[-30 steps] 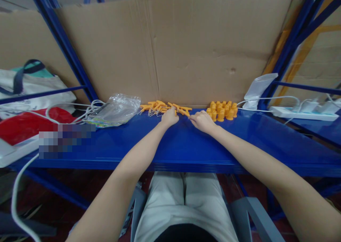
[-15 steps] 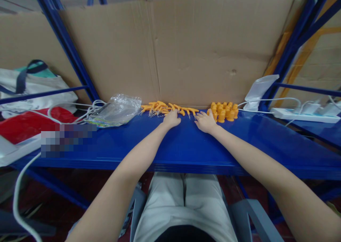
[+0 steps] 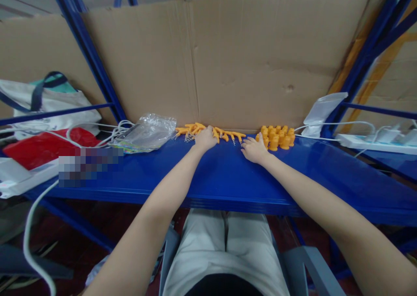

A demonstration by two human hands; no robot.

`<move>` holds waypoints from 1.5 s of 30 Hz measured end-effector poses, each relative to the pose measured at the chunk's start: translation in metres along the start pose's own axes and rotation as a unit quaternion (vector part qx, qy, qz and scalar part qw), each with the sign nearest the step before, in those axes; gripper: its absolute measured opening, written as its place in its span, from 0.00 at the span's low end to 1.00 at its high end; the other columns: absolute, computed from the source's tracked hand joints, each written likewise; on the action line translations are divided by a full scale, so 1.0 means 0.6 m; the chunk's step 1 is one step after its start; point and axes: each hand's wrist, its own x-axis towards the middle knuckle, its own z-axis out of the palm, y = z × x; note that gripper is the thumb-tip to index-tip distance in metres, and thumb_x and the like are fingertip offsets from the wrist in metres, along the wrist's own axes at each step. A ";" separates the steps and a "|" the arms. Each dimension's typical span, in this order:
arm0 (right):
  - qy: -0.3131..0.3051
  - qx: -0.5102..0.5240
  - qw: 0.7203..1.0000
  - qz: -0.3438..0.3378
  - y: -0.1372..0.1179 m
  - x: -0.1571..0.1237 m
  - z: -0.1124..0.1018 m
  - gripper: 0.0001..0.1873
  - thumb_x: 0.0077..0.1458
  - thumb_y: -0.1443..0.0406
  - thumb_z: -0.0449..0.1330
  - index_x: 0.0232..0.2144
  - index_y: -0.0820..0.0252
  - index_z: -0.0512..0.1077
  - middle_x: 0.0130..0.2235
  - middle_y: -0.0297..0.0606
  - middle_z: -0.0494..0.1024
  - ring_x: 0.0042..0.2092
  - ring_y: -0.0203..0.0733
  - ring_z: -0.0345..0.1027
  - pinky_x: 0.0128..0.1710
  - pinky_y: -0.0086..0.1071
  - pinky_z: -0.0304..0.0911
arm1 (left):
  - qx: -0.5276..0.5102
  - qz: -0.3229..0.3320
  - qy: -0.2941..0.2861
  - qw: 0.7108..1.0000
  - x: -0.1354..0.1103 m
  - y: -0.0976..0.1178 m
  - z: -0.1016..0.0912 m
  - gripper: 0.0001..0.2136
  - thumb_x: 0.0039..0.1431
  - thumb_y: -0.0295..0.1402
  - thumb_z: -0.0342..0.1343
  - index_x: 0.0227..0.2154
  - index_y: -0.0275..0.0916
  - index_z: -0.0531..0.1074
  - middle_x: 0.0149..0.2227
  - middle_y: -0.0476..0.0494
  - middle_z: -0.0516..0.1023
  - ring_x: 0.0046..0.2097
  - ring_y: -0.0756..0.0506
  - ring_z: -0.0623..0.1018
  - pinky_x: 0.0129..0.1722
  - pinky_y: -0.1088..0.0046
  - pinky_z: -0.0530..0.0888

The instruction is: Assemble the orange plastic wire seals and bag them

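Observation:
Orange branch-shaped pieces with small metal chains (image 3: 230, 134) lie in a heap along the foot of the cardboard. My left hand (image 3: 205, 140) rests over the middle of this heap; its fingertips are hidden among the pieces, so their grip cannot be made out. Just right of the heap, my right hand (image 3: 255, 150) lies palm down on the blue shelf (image 3: 224, 178), fingers apart and holding nothing. Its thumb is beside a cluster of upright orange peg-like pieces (image 3: 276, 137), standing close together in rows.
A tall cardboard sheet (image 3: 244, 61) closes off the back. Leftward are a clear plastic bag (image 3: 150, 133), white cables (image 3: 122, 128), a red bag (image 3: 55, 144) and a cloth bag (image 3: 61, 107). To the right are a white pouch (image 3: 325, 113) and a power strip (image 3: 365, 142).
My left hand has moved left and farther in, onto the heap of branch-shaped pieces. My right hand stays about where it was. The view has shifted slightly.

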 end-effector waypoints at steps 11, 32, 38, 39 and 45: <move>-0.002 0.000 1.000 0.000 -0.001 -0.001 -0.001 0.19 0.63 0.67 0.50 0.51 0.61 0.74 0.59 0.48 0.72 0.64 0.54 0.57 0.64 0.69 0.35 | 0.005 -0.262 0.104 0.960 0.011 -0.141 -0.069 0.32 0.61 0.37 0.45 0.67 0.33 0.50 0.72 0.32 0.44 0.70 0.31 0.50 0.64 0.41 0.54; 0.004 0.013 1.000 -0.005 0.004 0.000 0.004 0.19 0.62 0.67 0.49 0.51 0.60 0.74 0.58 0.48 0.73 0.63 0.54 0.58 0.63 0.70 0.34 | -0.015 -0.385 0.181 0.905 -0.071 -0.293 -0.116 0.32 0.66 0.44 0.36 0.69 0.36 0.42 0.73 0.38 0.32 0.72 0.31 0.42 0.63 0.34 0.49; -0.003 0.021 1.000 0.000 0.001 -0.001 -0.002 0.19 0.62 0.68 0.50 0.51 0.61 0.74 0.57 0.49 0.73 0.63 0.54 0.58 0.63 0.69 0.32 | -0.039 -0.271 0.242 0.931 -0.033 -0.243 -0.101 0.30 0.66 0.37 0.41 0.67 0.27 0.47 0.72 0.29 0.39 0.71 0.30 0.48 0.63 0.35 0.50; -0.004 0.020 1.000 0.000 0.001 -0.001 -0.003 0.19 0.62 0.68 0.50 0.51 0.61 0.74 0.56 0.49 0.75 0.62 0.54 0.60 0.63 0.69 0.33 | -0.049 -0.264 0.244 0.932 -0.022 -0.224 -0.098 0.29 0.65 0.35 0.43 0.66 0.27 0.48 0.72 0.28 0.41 0.70 0.31 0.49 0.64 0.36 0.51; -0.050 0.006 0.999 -0.011 -0.001 -0.002 -0.012 0.18 0.64 0.67 0.48 0.50 0.60 0.74 0.51 0.48 0.78 0.57 0.52 0.68 0.64 0.67 0.33 | -0.075 -0.116 0.190 0.972 0.028 -0.074 -0.075 0.34 0.56 0.28 0.53 0.66 0.44 0.51 0.71 0.35 0.48 0.69 0.33 0.54 0.64 0.45 0.59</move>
